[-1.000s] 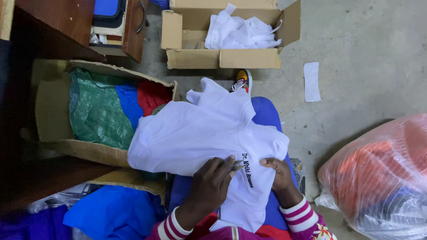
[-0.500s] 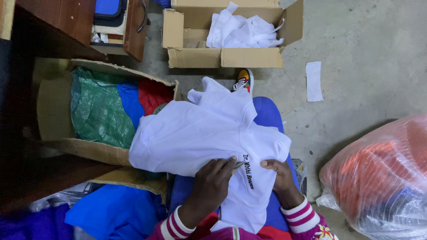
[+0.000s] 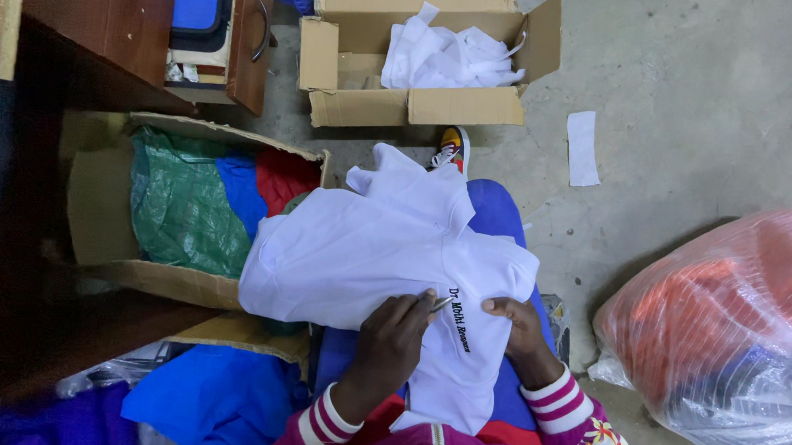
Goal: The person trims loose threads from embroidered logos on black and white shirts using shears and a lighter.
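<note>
- White cotton polo shirt (image 3: 367, 248) lies draped over the lap at centre frame, collar toward the top, hem near the body at bottom centre.
- It should handle as light, soft and floppy, not fragile; it slumps if lifted at one point, so best held at two spread points or flat by the fabric beside the dark embroidered line.
- Left hand (image 3: 392, 337), lower centre, fingers pressed together pinching a small thin metal tool (image 3: 440, 303) at the lettering; whether scissors or tweezers, can't tell.
- Right hand (image 3: 514, 319), just right of it, lies fingers spread flat on the cloth, holding it taut.
- Open cardboard box of white garments (image 3: 424, 64) at top centre; clear plastic bag of orange cloth (image 3: 728, 334) at right.
- Versus the earlier frames: hands and shirt sit in nearly the same place, no clear shift.
</note>
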